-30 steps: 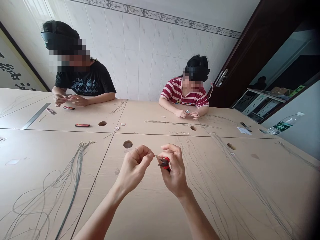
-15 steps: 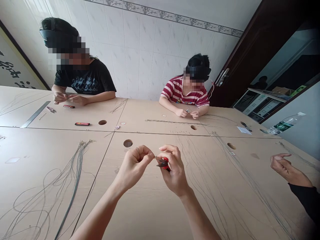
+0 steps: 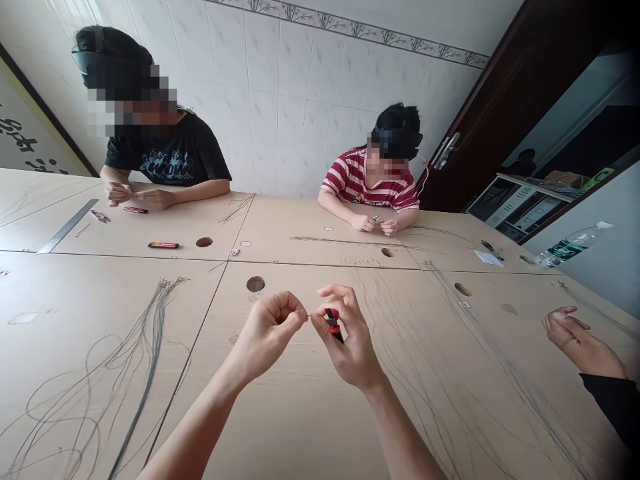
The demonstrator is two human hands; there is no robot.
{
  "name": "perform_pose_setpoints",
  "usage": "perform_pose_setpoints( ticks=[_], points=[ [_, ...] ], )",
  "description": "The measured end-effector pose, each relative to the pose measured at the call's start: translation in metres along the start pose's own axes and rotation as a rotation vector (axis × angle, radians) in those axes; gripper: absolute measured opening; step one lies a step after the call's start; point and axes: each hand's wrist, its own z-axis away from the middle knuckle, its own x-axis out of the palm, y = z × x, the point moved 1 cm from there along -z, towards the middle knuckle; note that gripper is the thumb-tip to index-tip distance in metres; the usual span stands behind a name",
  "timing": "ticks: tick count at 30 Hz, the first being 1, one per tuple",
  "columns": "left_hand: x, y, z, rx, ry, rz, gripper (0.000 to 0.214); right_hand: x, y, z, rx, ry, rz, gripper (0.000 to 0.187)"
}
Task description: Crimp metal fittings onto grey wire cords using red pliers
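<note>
My left hand [image 3: 270, 332] is held above the wooden table [image 3: 310, 413], its fingertips pinched on a small thin piece I cannot name. My right hand [image 3: 347, 340] faces it, fingers curled round small red-handled pliers [image 3: 332, 323], thumb and forefinger meeting the left fingertips. The two hands touch at the pinch. A bundle of thin grey cords [image 3: 145, 353] lies on the table to the left, more cords [image 3: 450, 360] to the right.
Two people sit across the table working with small parts. Another person's hand [image 3: 575, 340] rests at the right edge. A metal ruler [image 3: 67, 227], a red-black tool [image 3: 163, 245], round cable holes [image 3: 255, 284] and a water bottle [image 3: 570, 248] are around. A dark door stands at back right.
My right forefinger and thumb have moved onto the pinch point, covering the pliers' jaws. The hand at the right edge came into view half a second ago and has shifted slightly.
</note>
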Motion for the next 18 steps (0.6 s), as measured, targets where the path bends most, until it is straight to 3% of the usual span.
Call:
perform_pose_setpoints(
  ticks=[8, 18],
  points=[
    [0.000, 0.003, 0.001, -0.004, -0.054, -0.093, 0.013, -0.008, -0.004, -0.002, 0.127, -0.105, -0.043, 0.011],
    [-0.001, -0.005, 0.000, -0.077, -0.089, -0.187, 0.013, -0.011, 0.001, -0.002, 0.177, -0.235, -0.049, 0.012]
  ],
)
